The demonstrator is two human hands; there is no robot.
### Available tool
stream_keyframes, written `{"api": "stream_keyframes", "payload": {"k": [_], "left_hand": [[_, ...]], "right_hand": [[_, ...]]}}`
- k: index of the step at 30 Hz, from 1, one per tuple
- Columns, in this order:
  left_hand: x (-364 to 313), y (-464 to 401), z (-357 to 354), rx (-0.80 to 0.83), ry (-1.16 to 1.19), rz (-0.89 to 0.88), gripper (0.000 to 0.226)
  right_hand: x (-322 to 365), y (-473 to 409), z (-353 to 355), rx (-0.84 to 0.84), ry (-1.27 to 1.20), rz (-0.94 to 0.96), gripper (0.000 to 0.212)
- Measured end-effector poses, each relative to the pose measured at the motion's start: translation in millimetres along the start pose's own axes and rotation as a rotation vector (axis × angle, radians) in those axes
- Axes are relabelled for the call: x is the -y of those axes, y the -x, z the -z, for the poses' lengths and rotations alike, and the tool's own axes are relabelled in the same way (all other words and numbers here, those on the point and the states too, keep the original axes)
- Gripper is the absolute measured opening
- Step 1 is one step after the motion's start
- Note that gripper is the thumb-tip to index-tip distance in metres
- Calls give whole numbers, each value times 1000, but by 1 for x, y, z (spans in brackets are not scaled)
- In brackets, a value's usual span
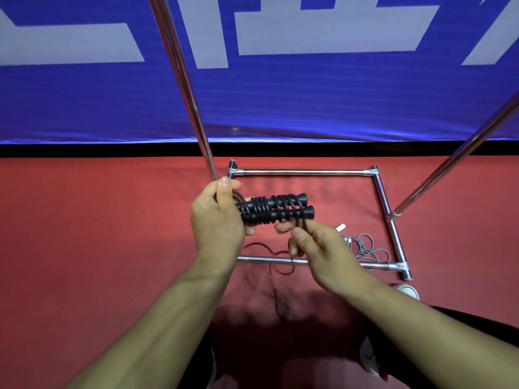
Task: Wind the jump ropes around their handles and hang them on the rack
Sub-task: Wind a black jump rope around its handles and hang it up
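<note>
My left hand point(217, 217) grips one end of two black jump-rope handles point(276, 210) held side by side, level, above the rack's base. Black rope is coiled in several turns around both handles. My right hand point(314, 242) pinches the black rope point(273, 279) just below the handles' right end; the loose remainder hangs down to the red floor and trails toward me. A second, grey jump rope point(365, 247) lies in a loose tangle on the floor inside the base's right corner, with a white handle tip point(341, 228) showing behind my right hand.
The chrome rack base point(303, 172) forms a rectangle on the red floor point(98, 234). Two chrome uprights point(182, 80) point(455, 161) rise left and right. A blue and white banner point(280, 94) stands behind. My shoes point(407, 290) show at the bottom right.
</note>
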State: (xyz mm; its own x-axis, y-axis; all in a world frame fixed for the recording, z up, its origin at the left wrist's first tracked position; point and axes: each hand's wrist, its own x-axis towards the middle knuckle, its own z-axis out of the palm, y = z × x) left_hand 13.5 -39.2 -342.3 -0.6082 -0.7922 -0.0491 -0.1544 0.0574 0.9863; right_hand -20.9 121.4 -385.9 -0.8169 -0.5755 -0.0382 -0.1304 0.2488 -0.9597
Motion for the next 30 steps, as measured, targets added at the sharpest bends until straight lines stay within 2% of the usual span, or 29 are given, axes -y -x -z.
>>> {"api": "stream_keyframes", "payload": {"k": [3, 4, 6, 8, 11, 12, 15, 17, 21, 24, 26, 30], "left_hand": [[-1, 3, -4, 6, 27, 31, 32], [-1, 5, -5, 15, 36, 39, 32], [-2, 12, -8, 44, 46, 36, 32], [-4, 18, -11, 83, 43, 16, 31], [-4, 24, -11, 117, 33, -27, 26], [-4, 25, -10, 125, 24, -44, 24], [-1, 26, -7, 144, -19, -98, 25], [3, 25, -6, 156, -53, -127, 28], [7, 23, -7, 201, -97, -113, 31], [6, 23, -6, 212, -100, -90, 32], [7, 23, -6, 213, -108, -92, 32], [8, 26, -9, 230, -76, -61, 33]], "right_hand": [[2, 0, -6, 15, -369, -90, 17], [2, 0, -7, 20, -491, -126, 24], [3, -1, -7, 71, -636, -169, 58], [3, -2, -7, 92, -679, -172, 79], [3, -1, -8, 95, -502, -166, 97], [2, 0, -8, 88, -417, -163, 96], [7, 3, -7, 92, -263, -127, 59], [14, 4, -4, 110, -189, -143, 51], [20, 4, 2, 112, -47, -228, 70], [20, 4, 4, 123, 24, -246, 70], [18, 4, 4, 132, 15, -234, 68], [15, 4, 5, 170, -63, -182, 77]]}}
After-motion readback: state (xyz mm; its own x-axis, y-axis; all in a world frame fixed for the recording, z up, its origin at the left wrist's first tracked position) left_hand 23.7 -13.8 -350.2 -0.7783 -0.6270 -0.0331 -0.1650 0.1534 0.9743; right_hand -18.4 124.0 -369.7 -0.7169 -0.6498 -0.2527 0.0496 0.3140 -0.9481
